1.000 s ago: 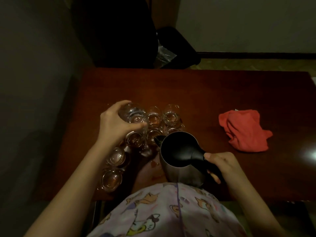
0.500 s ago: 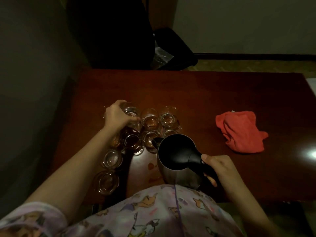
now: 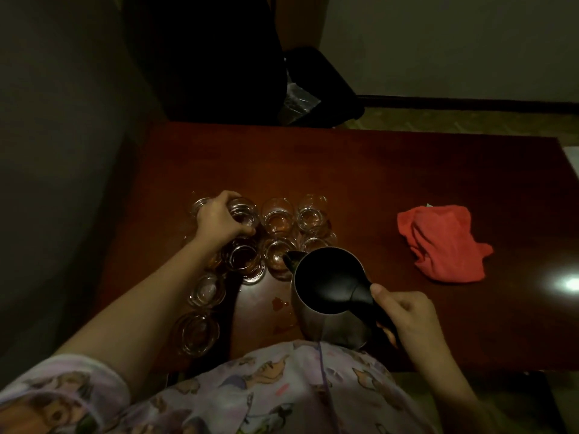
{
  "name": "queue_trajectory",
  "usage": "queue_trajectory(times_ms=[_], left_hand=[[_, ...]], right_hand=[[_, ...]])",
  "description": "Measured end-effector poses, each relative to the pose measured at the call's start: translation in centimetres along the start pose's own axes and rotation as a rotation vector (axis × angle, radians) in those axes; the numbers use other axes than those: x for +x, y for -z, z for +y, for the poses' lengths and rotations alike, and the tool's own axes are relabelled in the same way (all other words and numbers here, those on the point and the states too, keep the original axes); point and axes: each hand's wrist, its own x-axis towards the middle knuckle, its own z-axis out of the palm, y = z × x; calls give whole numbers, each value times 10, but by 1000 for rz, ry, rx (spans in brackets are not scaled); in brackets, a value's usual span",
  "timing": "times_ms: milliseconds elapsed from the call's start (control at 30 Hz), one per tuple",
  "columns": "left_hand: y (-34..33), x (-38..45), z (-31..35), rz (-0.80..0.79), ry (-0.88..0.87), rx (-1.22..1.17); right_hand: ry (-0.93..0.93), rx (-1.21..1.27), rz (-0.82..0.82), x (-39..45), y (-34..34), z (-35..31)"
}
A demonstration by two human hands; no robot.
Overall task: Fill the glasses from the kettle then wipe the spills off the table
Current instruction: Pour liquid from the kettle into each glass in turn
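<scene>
Several small clear glasses point(image 3: 279, 214) stand clustered at the left of the dark red table point(image 3: 391, 177). My left hand point(image 3: 219, 219) is closed around one glass point(image 3: 242, 211) in the back row, resting it on the table. My right hand point(image 3: 404, 311) grips the black handle of a steel kettle point(image 3: 329, 286) with a black lid, held upright near the front edge, its spout beside the front glasses. A small wet spill point(image 3: 279, 305) glistens just left of the kettle. A red cloth point(image 3: 445, 242) lies crumpled to the right.
A dark chair point(image 3: 219, 57) and a black bag point(image 3: 316, 83) stand behind the table's far edge. A wall runs along the left. A bright light reflection point(image 3: 567, 283) shines on the table's right side. My patterned shirt point(image 3: 282, 393) covers the front edge.
My left hand has carried the glass away from the kettle's spout and down to the back row at the left. The kettle has stayed nearly still in my right hand.
</scene>
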Motion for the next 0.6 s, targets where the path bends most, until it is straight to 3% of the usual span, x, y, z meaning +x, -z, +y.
queue_trajectory(times_ms=[200, 600], left_hand=[[-1, 9, -5, -26, -8, 63], [-3, 16, -3, -66, -14, 157]], right_hand=[[50, -114, 88, -1, -9, -1], [71, -188, 52, 2, -9, -5]])
